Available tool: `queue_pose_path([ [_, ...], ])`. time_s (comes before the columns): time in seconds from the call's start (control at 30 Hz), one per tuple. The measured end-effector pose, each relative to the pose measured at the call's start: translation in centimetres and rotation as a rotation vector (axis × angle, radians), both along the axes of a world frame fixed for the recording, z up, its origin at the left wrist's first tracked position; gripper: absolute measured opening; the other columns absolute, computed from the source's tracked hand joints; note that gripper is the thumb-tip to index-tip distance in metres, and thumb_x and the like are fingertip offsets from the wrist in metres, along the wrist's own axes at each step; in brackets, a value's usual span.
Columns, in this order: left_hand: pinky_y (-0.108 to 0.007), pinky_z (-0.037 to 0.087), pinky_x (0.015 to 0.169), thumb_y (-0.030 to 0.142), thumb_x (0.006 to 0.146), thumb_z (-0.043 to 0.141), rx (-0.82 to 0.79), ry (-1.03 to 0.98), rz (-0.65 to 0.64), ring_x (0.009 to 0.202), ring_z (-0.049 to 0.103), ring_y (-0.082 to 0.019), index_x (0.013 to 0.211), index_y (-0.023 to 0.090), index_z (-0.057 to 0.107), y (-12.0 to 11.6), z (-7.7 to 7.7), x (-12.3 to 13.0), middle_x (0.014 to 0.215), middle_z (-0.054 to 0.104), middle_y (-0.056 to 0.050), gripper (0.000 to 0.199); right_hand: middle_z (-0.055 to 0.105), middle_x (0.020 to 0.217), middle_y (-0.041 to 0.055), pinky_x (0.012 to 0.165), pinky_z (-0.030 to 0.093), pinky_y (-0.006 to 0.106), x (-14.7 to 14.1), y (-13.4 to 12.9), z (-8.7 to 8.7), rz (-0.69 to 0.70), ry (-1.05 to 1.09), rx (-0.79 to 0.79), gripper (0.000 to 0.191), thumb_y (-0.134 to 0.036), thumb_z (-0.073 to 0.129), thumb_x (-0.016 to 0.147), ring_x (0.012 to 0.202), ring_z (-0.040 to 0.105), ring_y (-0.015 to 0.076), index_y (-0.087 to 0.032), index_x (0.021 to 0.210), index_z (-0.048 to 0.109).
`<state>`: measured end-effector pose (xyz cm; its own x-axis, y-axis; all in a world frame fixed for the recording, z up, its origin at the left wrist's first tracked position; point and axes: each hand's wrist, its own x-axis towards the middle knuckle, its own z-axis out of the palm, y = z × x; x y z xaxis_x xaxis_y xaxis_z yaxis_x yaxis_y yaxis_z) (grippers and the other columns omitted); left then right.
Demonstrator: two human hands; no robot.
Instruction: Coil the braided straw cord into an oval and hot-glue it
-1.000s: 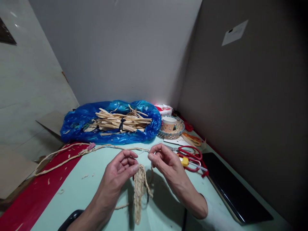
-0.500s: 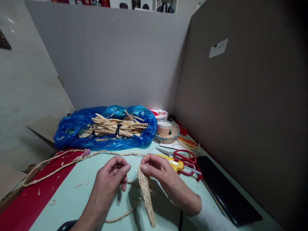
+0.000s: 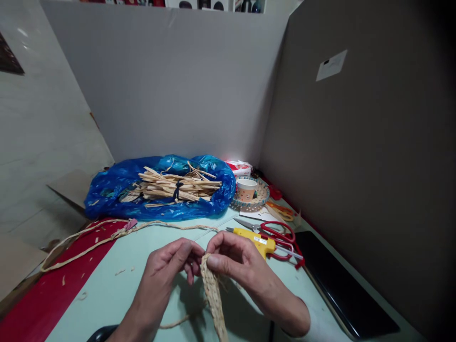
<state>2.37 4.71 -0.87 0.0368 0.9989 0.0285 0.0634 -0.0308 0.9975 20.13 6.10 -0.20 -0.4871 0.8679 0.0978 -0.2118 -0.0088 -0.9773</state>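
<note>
A flat woven straw strip (image 3: 213,299) hangs down between my hands, its upper end pinched by the thumb and fingers of my right hand (image 3: 238,259). My left hand (image 3: 171,266) is closed, its thumb and forefinger together against the strip's top left edge. Whatever those fingertips grip is too small to make out. Below the hands, a length of twisted straw cord (image 3: 174,325) lies on the pale green table top (image 3: 135,294) and passes behind the strip. Just right of my right hand sits a yellow glue gun (image 3: 261,244), partly covered by it.
A blue plastic bag (image 3: 107,190) holds a tied straw bundle (image 3: 192,187). Red-handled scissors (image 3: 278,230), a woven basket (image 3: 261,202) with a paper cup (image 3: 246,190), and a black flat object (image 3: 342,280) lie rightward. A straw rope (image 3: 89,249) crosses the left side. Grey partitions (image 3: 171,85) stand behind.
My left hand has moved right, so its fingertips now meet the strip's top beside my right fingers. The strip has come slightly lower, and the view has shifted a little.
</note>
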Motion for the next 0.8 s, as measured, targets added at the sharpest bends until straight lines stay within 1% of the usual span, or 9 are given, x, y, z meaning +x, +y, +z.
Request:
queue_pose_path([
  [0.07, -0.024, 0.049, 0.063, 0.051, 0.089, 0.06, -0.005, -0.009, -0.048, 0.068, 0.061, -0.016, 0.083, 0.02, 0.072, -0.4, 0.2, 0.3, 0.071, 0.067, 0.0, 0.033, 0.053, 0.072, -0.0027, 0.062, 0.032, 0.026, -0.1, -0.1, 0.1, -0.033, -0.014, -0.006, 0.035, -0.044, 0.078, 0.079, 0.067, 0.043, 0.0122, -0.015, 0.084, 0.06],
  [0.13, -0.023, 0.048, 0.063, 0.049, 0.087, 0.063, 0.01, -0.028, -0.048, 0.072, 0.06, -0.016, 0.088, 0.022, 0.07, -0.7, 0.2, 0.5, 0.077, 0.067, 0.0, 0.028, 0.053, 0.072, -0.0032, 0.061, 0.032, 0.026, -0.1, -0.1, 0.1, -0.05, -0.019, -0.005, 0.035, -0.045, 0.078, 0.079, 0.067, 0.043, 0.0121, -0.016, 0.084, 0.06],
  [0.2, -0.022, 0.046, 0.06, 0.047, 0.082, 0.069, 0.033, -0.044, -0.028, 0.068, 0.058, -0.014, 0.081, 0.022, 0.067, -0.7, 0.0, 0.5, 0.073, 0.062, 0.002, 0.025, 0.053, 0.071, -0.0034, 0.061, 0.032, 0.026, 0.0, -0.2, 0.2, -0.046, -0.022, 0.0, 0.035, -0.046, 0.077, 0.079, 0.066, 0.043, 0.012, -0.016, 0.083, 0.06],
  [0.3, -0.021, 0.044, 0.053, 0.041, 0.077, 0.075, 0.032, -0.035, 0.021, 0.055, 0.053, -0.012, 0.07, 0.021, 0.061, -0.5, -0.2, 0.3, 0.06, 0.056, 0.005, 0.025, 0.052, 0.071, -0.0035, 0.06, 0.032, 0.026, 0.0, -0.2, 0.2, -0.043, -0.03, 0.011, 0.035, -0.046, 0.077, 0.08, 0.065, 0.043, 0.012, -0.015, 0.083, 0.061],
  [0.37, -0.021, 0.043, 0.049, 0.035, 0.075, 0.077, 0.019, -0.012, 0.05, 0.048, 0.052, -0.012, 0.067, 0.021, 0.061, -0.3, -0.2, 0.0, 0.053, 0.058, 0.005, 0.023, 0.052, 0.071, -0.0034, 0.06, 0.032, 0.026, 0.0, -0.2, 0.2, -0.058, -0.036, 0.02, 0.035, -0.046, 0.076, 0.08, 0.065, 0.043, 0.0121, -0.015, 0.082, 0.061],
  [0.47, -0.021, 0.043, 0.048, 0.029, 0.072, 0.077, 0.007, 0.031, 0.07, 0.043, 0.055, -0.011, 0.06, 0.019, 0.065, 0.0, -0.2, -0.1, 0.05, 0.063, 0.002, 0.02, 0.053, 0.07, -0.0032, 0.06, 0.033, 0.026, -0.1, -0.1, 0.0, -0.106, -0.037, 0.041, 0.032, -0.044, 0.076, 0.08, 0.065, 0.043, 0.0124, -0.016, 0.082, 0.062],
  [0.57, -0.022, 0.042, 0.045, 0.031, 0.071, 0.075, 0.009, 0.051, 0.089, 0.039, 0.055, -0.012, 0.055, 0.018, 0.065, 0.2, 0.0, -0.1, 0.047, 0.065, 0.001, 0.023, 0.053, 0.073, -0.0032, 0.061, 0.034, 0.026, 0.1, 0.3, -0.2, -0.197, -0.01, 0.07, 0.028, -0.042, 0.074, 0.083, 0.067, 0.044, 0.0127, -0.017, 0.083, 0.061],
  [0.7, -0.019, 0.037, 0.041, 0.038, 0.076, 0.073, 0.023, 0.033, 0.106, 0.037, 0.051, -0.01, 0.059, 0.019, 0.065, 0.2, -0.1, -0.5, 0.044, 0.063, 0.001, 0.027, 0.052, 0.075, -0.0041, 0.065, 0.037, 0.026, 0.8, 1.0, -0.2, -0.32, 0.047, 0.11, 0.022, -0.04, 0.07, 0.087, 0.07, 0.047, 0.0129, -0.02, 0.088, 0.06],
  [0.8, -0.019, 0.031, 0.039, 0.043, 0.081, 0.069, 0.025, -0.022, 0.115, 0.035, 0.048, -0.009, 0.06, 0.02, 0.065, 0.3, -0.1, -1.1, 0.037, 0.053, 0.005, 0.031, 0.056, 0.08, -0.0026, 0.069, 0.04, 0.026, 0.7, 1.3, 0.1, -0.366, 0.052, 0.143, 0.019, -0.038, 0.069, 0.089, 0.074, 0.051, 0.0135, -0.021, 0.092, 0.061],
])
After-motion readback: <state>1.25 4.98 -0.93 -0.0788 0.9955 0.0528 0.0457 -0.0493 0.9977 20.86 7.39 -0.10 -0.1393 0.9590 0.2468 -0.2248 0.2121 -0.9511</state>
